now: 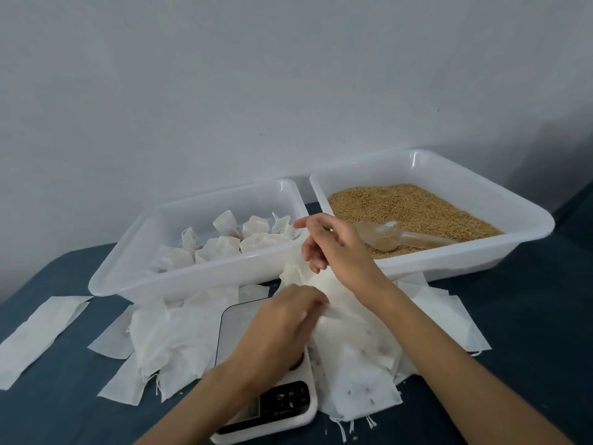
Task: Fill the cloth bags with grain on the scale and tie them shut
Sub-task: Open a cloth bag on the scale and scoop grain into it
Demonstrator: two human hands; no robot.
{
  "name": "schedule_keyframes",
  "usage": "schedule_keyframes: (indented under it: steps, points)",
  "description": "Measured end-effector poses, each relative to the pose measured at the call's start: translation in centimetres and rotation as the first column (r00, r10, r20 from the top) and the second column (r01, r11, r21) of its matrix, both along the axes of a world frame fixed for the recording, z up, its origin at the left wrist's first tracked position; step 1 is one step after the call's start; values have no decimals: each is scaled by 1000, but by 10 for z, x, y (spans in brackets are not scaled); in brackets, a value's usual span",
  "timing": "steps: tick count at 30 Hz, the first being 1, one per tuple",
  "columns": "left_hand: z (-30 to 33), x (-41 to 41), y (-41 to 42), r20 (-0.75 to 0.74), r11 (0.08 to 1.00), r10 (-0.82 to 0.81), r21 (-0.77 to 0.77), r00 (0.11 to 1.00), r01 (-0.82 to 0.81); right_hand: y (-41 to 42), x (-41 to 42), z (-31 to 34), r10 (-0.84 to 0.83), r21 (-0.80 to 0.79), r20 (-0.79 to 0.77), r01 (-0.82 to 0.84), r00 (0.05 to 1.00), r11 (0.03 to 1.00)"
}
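Note:
A white kitchen scale (239, 319) sits on the dark blue table near the front. Over it my left hand (282, 326) grips the lower part of a white cloth bag (316, 281). My right hand (333, 245) is just above and pinches the bag's upper edge; whether it holds a string I cannot tell. The right tray (526, 220) holds brown grain (414, 207) with a clear plastic scoop (388, 239) lying in it. The left tray (128, 271) holds several filled, tied bags (221, 248).
Flat empty cloth bags (173, 338) lie scattered around the scale, more on the right (362, 374) with a few stray grains on them. One long strip (41, 329) lies at the far left. A plain wall stands behind the trays.

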State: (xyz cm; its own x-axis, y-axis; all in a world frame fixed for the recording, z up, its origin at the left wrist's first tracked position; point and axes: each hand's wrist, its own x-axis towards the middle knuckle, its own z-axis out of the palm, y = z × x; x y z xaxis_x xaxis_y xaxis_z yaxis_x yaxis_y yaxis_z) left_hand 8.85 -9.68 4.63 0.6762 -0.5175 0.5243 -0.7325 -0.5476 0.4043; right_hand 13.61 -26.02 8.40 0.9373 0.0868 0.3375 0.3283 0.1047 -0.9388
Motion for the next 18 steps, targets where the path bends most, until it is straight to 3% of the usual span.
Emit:
schedule_keyframes:
  steps: [3, 6, 8, 13, 15, 18]
  points:
    - [4, 17, 20, -262, 908, 139, -352, 955, -229, -1, -5, 1, 103, -109, -2, -103, 995, 989]
    - [2, 33, 31, -435, 730, 59, -595, 898, -336, 3, -7, -3, 161, -208, -22, -162, 987, 965]
    - [-2, 37, 35, -492, 654, -5, -660, 870, -369, 6, -6, -9, 146, -252, -26, -148, 989, 956]
    - [-7, 36, 51, -545, 667, -124, -665, 829, -337, 8, 2, -22, 65, -249, -36, -72, 997, 966]
    - [-5, 36, 55, -552, 646, -128, -677, 824, -353, 13, 1, -28, -65, -344, 44, 77, 997, 936]
    - [-5, 37, 58, -521, 616, -99, -702, 848, -359, 22, -4, -34, -281, -431, 417, 461, 864, 776]
